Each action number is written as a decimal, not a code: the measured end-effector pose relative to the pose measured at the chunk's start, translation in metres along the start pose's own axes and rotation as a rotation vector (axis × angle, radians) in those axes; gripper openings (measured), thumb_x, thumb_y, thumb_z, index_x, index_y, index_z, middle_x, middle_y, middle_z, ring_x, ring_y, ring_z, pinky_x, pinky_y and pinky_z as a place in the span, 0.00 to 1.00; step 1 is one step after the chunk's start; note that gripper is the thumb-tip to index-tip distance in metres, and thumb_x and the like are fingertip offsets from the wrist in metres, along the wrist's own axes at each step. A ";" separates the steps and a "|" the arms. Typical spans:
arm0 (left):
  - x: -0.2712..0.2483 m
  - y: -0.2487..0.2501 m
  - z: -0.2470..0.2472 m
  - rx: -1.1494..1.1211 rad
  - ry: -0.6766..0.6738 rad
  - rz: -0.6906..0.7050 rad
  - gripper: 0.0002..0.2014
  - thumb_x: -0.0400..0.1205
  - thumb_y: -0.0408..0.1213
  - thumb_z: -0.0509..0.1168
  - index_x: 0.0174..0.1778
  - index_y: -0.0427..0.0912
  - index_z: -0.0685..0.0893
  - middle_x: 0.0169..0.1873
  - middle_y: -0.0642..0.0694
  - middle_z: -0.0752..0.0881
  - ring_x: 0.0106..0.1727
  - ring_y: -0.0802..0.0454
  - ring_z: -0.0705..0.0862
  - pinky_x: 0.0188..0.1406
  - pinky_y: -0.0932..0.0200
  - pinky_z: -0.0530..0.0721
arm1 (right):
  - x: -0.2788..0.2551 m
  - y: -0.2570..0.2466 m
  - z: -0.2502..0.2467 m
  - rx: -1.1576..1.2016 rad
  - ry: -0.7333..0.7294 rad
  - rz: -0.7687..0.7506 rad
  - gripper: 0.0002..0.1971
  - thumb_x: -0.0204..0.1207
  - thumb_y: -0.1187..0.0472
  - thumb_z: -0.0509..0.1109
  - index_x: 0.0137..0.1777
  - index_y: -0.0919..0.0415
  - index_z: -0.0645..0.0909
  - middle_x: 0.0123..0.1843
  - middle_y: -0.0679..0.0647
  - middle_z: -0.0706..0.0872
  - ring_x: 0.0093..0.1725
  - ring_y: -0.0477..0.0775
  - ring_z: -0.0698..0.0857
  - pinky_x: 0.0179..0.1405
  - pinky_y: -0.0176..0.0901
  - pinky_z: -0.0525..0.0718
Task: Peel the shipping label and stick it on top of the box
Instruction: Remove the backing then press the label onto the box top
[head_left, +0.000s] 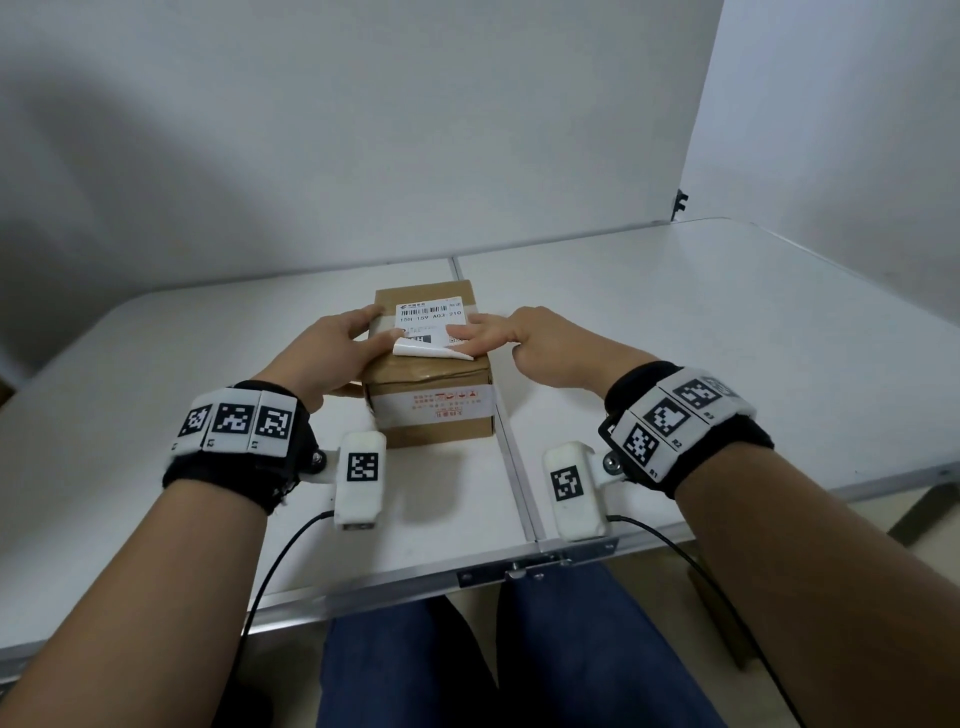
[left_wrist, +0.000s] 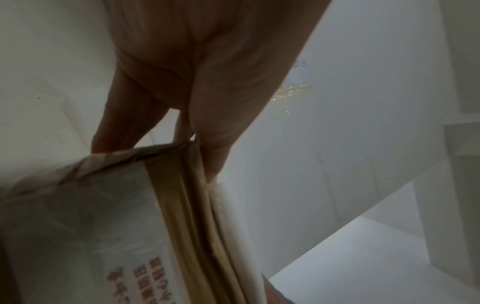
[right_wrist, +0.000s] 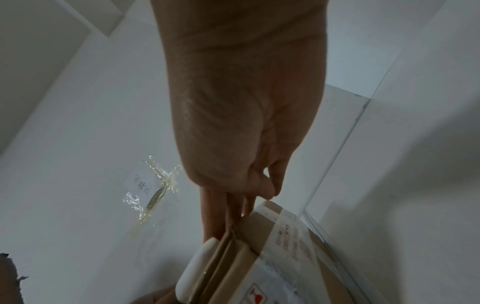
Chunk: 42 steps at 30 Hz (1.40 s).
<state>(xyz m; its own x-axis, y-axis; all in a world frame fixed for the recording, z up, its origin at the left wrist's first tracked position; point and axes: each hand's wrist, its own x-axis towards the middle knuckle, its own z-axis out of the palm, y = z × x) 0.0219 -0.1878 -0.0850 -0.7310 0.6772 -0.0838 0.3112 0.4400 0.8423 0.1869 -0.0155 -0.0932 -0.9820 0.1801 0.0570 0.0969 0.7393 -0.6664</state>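
Observation:
A brown cardboard box (head_left: 431, 415) stands in the middle of the white table. A white shipping label (head_left: 428, 312) with a barcode lies on its top, and the label's near edge (head_left: 431, 352) curls upward. My left hand (head_left: 337, 348) wraps over the box's upper left edge, thumb beside the curled corner. My right hand (head_left: 519, 338) lays straight fingers (head_left: 465, 332) flat on the label's right part. The left wrist view shows the left hand (left_wrist: 207, 82) on the box (left_wrist: 103, 205). The right wrist view shows the right hand (right_wrist: 233, 123) reaching down to the curled label (right_wrist: 205, 267) and the box (right_wrist: 272, 257).
The folding table (head_left: 727, 338) has a centre seam (head_left: 514, 467) running under the box and a metal latch (head_left: 519, 566) at its front edge. White backdrop panels stand behind and to the right. A taped paper note (right_wrist: 145, 183) shows in the wrist views. Legs in blue trousers (head_left: 571, 665) sit below.

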 end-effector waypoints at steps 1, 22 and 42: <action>0.000 0.000 0.000 0.004 0.001 -0.003 0.29 0.81 0.49 0.67 0.79 0.56 0.69 0.71 0.55 0.78 0.57 0.52 0.85 0.47 0.50 0.90 | -0.001 -0.001 0.000 -0.011 0.001 0.000 0.41 0.67 0.86 0.49 0.69 0.50 0.82 0.79 0.47 0.74 0.83 0.44 0.61 0.84 0.42 0.54; 0.020 0.011 0.026 -0.093 0.075 -0.015 0.12 0.84 0.42 0.62 0.63 0.54 0.76 0.61 0.43 0.79 0.50 0.45 0.84 0.31 0.55 0.91 | 0.018 0.003 -0.013 -0.359 0.025 0.131 0.37 0.75 0.77 0.54 0.83 0.51 0.61 0.86 0.47 0.59 0.83 0.53 0.62 0.80 0.43 0.60; 0.028 0.004 0.023 -0.141 0.037 -0.041 0.27 0.84 0.45 0.63 0.80 0.52 0.67 0.68 0.43 0.78 0.55 0.42 0.86 0.37 0.49 0.92 | 0.005 -0.005 -0.011 -0.506 0.016 0.102 0.32 0.81 0.62 0.62 0.84 0.50 0.58 0.85 0.52 0.63 0.81 0.62 0.62 0.83 0.54 0.54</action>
<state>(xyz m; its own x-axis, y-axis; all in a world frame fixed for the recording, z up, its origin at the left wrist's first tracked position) 0.0168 -0.1533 -0.0963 -0.7637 0.6374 -0.1021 0.1940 0.3775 0.9055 0.1832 -0.0110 -0.0810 -0.9612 0.2748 0.0249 0.2624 0.9381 -0.2259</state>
